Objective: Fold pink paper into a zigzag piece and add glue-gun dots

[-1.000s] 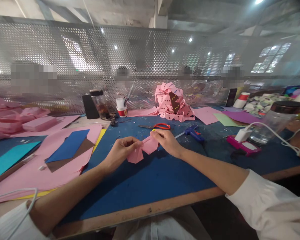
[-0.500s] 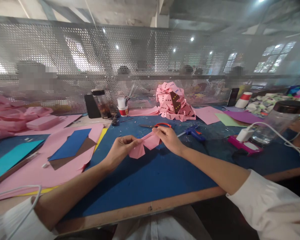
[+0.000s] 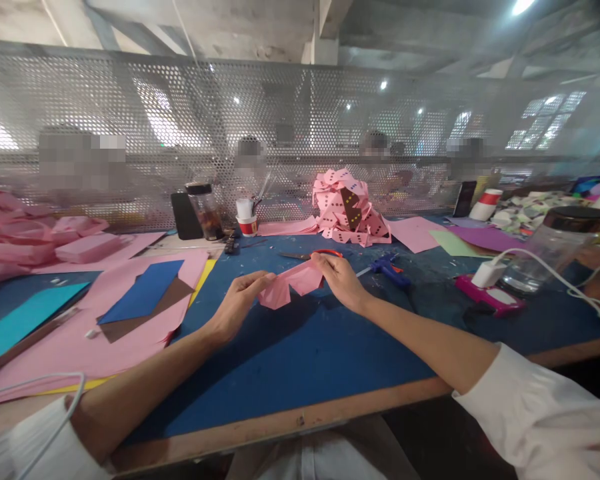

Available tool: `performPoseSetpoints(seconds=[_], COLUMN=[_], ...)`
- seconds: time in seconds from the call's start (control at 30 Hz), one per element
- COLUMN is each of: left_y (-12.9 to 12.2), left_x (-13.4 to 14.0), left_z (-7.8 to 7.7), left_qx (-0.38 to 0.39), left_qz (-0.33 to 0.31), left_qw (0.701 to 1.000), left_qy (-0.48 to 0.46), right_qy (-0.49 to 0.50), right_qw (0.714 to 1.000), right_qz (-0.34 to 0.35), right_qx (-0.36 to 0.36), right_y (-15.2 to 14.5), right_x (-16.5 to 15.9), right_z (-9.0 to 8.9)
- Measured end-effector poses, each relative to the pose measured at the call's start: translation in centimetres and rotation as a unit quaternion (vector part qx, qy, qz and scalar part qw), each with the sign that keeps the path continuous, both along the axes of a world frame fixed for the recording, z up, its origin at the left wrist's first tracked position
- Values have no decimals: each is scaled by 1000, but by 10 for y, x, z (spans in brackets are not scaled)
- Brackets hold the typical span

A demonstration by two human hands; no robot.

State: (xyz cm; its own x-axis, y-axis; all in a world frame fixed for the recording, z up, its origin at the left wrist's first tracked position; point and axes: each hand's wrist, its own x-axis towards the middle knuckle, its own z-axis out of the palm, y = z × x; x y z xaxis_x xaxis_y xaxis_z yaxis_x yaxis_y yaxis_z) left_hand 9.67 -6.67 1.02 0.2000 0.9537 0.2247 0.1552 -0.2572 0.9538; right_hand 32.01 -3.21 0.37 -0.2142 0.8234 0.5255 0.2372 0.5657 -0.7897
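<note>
L hand (image 3: 236,303) & R hand (image 3: 344,283) both narrow, thumb-and-finger pinch, each on one end of a folded pink paper strip (image 3: 306,279) w/ two angled flaps. Strip is up in the air over the near-middle of the blue-topped wooden-edged desk (image 3: 300,363), shadow below it, prob. not touching the surface.

Step in hand looks like handling/shaping the folds (judgement). To do it well: pinch light but firm at the ends, thumbs on the folded top edge, hands level w/ each other so the strip doesn't twist. Tension even; too much pull could flatten creases or tear at the notch btwn flaps. Work the creases w/ fingertips, don't crush the flaps. Mind clearance: red-handled metal scissors (image 3: 296,255) lie just beyond, partly behind R hand; blue glue gun (image 3: 391,270) is near R wrist, nozzle end toward it.

Orientation: long axis runs approx. L–R, hand to hand, R end a bit higher in view; can't tell if that's height or just farther out. Folded edge on top, flaps hang down twd the person, notch btwn them opening downward.
</note>
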Motion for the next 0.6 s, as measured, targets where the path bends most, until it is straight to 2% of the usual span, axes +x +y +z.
performPoseSetpoints(seconds=[0.27, 0.4, 0.6], left_y=[-1, 3, 0], left_x=[2, 0, 2], left_z=[0, -3, -1], left_qx=[51, 47, 50], left_qz=[0, 24, 37], left_qw=[999, 999, 998], left_qy=[19, 9, 16], right_qy=[3, 29, 52], right_qw=[1000, 996, 993], right_qz=[9, 53, 60], right_qx=[-27, -69, -82], right_y=[3, 2, 2], right_x=[0, -2, -3], right_z=[-3, -4, -4])
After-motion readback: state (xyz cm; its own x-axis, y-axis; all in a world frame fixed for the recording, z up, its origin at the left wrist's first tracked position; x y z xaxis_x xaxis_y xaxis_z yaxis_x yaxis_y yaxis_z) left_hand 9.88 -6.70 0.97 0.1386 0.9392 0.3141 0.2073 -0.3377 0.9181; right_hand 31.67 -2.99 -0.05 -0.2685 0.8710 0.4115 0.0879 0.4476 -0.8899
